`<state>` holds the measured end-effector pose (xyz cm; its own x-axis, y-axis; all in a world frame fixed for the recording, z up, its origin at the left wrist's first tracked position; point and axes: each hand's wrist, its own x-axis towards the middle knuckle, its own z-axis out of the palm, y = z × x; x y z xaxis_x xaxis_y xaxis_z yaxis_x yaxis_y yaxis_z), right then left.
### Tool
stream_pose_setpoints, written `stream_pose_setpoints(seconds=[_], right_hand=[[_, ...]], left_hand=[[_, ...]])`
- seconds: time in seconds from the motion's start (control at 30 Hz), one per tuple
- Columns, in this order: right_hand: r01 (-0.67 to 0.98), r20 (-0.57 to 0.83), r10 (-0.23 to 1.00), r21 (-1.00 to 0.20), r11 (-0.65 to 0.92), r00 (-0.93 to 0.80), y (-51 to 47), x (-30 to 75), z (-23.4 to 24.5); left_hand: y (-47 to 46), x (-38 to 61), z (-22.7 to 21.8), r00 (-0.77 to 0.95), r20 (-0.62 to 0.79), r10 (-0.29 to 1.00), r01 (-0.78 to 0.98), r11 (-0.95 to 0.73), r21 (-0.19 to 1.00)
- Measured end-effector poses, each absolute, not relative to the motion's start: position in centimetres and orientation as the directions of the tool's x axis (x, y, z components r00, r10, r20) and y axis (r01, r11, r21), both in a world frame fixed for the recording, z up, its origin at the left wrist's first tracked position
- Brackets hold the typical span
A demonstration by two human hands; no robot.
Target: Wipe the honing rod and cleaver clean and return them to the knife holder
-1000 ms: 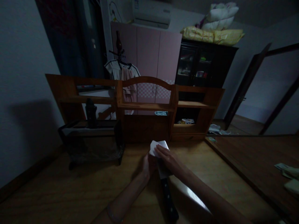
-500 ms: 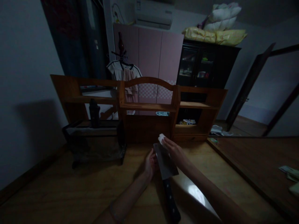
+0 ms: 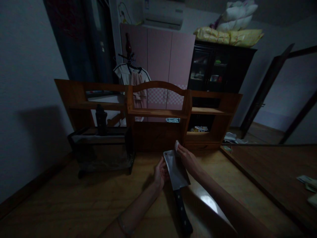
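Observation:
A cleaver (image 3: 176, 173) with a broad grey blade and a black riveted handle (image 3: 182, 211) is in front of me, its handle pointing back toward me. My left hand (image 3: 160, 173) is at the blade's left edge, its fingers partly hidden behind the blade and holding it. Pinched in my right hand (image 3: 188, 160) is a small white tissue (image 3: 176, 145), by the far right corner of the blade. The right fingers are closed on the tissue, and whether it touches the metal I cannot tell.
Underneath is a light wooden tabletop (image 3: 106, 198). A dark-framed glass tank (image 3: 104, 155) with a black device (image 3: 101, 119) on top stands at the left. A wooden shelf unit (image 3: 158, 135) runs along the back. Pale folded items (image 3: 308, 181) lie at the far right.
My right hand has shifted slightly right with the tissue, from over the blade's far end toward its right corner, and more blade shows. The left hand stays at the left edge.

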<state>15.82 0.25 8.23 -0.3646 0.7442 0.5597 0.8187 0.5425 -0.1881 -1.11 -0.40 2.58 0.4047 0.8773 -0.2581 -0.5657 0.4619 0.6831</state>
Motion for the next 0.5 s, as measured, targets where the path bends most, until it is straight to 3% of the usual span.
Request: stream_pose_setpoints(seconds=[0.1,0.27,0.5], right_hand=[[0.775,0.539,0.693,-0.111,0.622,-0.479,-0.8,14.2,8.2],[0.682,0.485,0.63,-0.09,0.726,-0.606,-0.8,11.7,6.9],[0.86,0.509,0.77,-0.106,0.499,-0.384,1.8,15.9,7.1]], left_hand=[[-0.4,-0.9,2.4,0.366,-0.283,0.886,-0.616,0.459,0.641],[-0.4,-0.7,2.3,0.295,-0.297,0.908,-0.689,0.418,0.592],[-0.7,-1.2,2.7,0.417,-0.237,0.878,-0.56,0.453,0.693]])
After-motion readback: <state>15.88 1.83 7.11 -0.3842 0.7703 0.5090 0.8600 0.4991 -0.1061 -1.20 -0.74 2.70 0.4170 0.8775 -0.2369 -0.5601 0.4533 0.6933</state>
